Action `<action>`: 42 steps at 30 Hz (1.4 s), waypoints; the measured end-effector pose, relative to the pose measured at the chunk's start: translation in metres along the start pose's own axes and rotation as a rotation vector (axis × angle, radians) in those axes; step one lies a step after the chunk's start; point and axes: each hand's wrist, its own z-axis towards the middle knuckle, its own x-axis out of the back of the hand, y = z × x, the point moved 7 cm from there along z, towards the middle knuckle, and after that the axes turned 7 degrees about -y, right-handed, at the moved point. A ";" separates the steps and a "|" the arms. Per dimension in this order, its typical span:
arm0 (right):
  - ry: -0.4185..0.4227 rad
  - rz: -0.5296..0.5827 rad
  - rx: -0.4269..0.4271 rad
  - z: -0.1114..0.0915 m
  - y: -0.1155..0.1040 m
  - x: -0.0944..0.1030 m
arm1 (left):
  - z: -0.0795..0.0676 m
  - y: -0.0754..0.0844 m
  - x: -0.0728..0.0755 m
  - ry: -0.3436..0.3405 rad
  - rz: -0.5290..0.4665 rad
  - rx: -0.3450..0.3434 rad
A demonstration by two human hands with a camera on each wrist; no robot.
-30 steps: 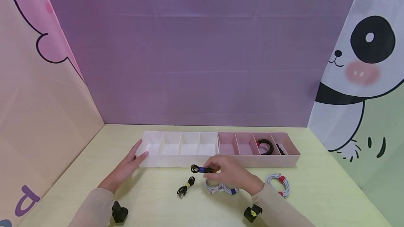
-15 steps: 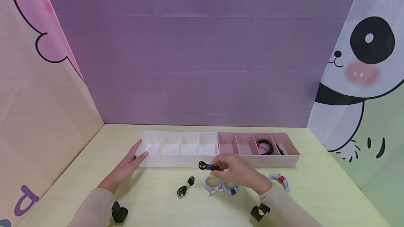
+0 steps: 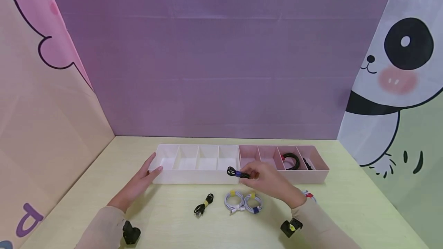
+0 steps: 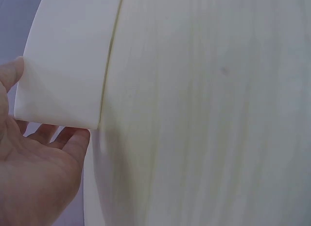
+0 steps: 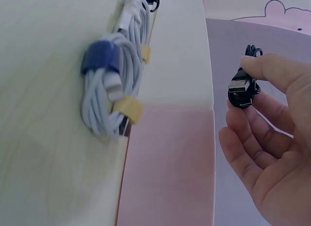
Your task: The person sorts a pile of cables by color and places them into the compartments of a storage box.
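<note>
Pinched between the thumb and fingertips of my right hand (image 3: 270, 183) is a coiled black USB cable (image 3: 232, 171) with a blue tie. It overlaps the front wall of the boxes in the head view; its metal plug (image 5: 238, 86) shows in the right wrist view. My left hand (image 3: 138, 181) rests against the left end of the white divided box (image 3: 194, 177), thumb at the rim and fingers along the end wall. The pink divided box (image 3: 304, 177) adjoins it on the right. A black cable with a red tie (image 3: 293, 160) lies in one pink compartment, another black item (image 3: 307, 163) beyond the divider.
On the table before the boxes lie a black cable with a yellow tie (image 3: 203, 205) and two coiled white cables (image 3: 234, 201). A further white cable with a red tie (image 3: 309, 195) is partly hidden by the right forearm. A purple backdrop (image 3: 221, 68) stands behind.
My right hand has carried the black USB cable rightward and up toward the boxes' front rim, uncovering the white cables. The left hand has stayed at the box's end.
</note>
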 end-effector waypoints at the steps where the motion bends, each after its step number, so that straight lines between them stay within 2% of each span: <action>1: 0.010 0.001 0.003 0.000 0.001 0.002 | 0.000 0.000 0.000 -0.001 0.003 0.001; 6: 0.075 -0.046 0.049 -0.003 0.004 0.013 | -0.001 0.000 0.000 -0.004 -0.002 0.010; 23: 0.158 -0.119 -0.004 -0.012 0.020 0.039 | -0.001 0.002 -0.001 -0.008 -0.007 -0.008; 27: 0.188 -0.147 -0.044 -0.013 0.028 0.046 | 0.000 0.001 -0.001 -0.008 -0.006 0.000; 34: 0.206 -0.172 -0.165 -0.016 0.045 0.056 | 0.001 0.000 -0.002 -0.005 -0.014 0.008; 42: 0.237 -0.186 -0.198 -0.021 0.056 0.065 | 0.002 0.002 -0.002 -0.012 -0.012 -0.002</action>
